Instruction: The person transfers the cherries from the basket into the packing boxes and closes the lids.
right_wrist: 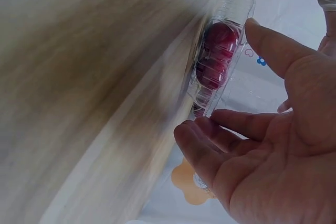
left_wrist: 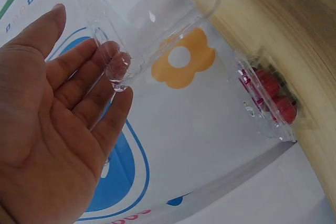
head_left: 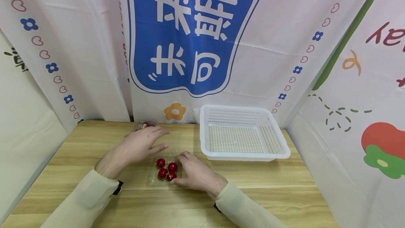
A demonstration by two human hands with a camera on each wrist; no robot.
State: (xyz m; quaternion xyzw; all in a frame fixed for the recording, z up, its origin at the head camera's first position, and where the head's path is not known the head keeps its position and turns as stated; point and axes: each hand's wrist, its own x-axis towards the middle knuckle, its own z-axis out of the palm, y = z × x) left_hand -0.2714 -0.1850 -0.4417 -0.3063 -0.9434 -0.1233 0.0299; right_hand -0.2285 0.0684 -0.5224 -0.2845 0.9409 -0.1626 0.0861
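A clear plastic box (head_left: 154, 182) lies on the table with several round, glossy dark red fruits (head_left: 162, 173) in it. Its transparent lid (left_wrist: 152, 17) is raised, tilted back on the far side. My left hand (head_left: 139, 145) is over the far left of the box, its fingertips against the lid's edge and its thumb held apart. At the box's right side, my right hand (head_left: 199, 173) holds it between thumb and fingers, the thumb at the near corner and the fingertips (right_wrist: 202, 124) at the far one.
A white perforated plastic basket (head_left: 245, 157) stands at the back right of the wooden table (head_left: 253, 192). Behind my left hand, a second clear box (left_wrist: 268, 111) with red fruits sits at the back edge. A printed curtain (head_left: 95, 62) hangs along the back.
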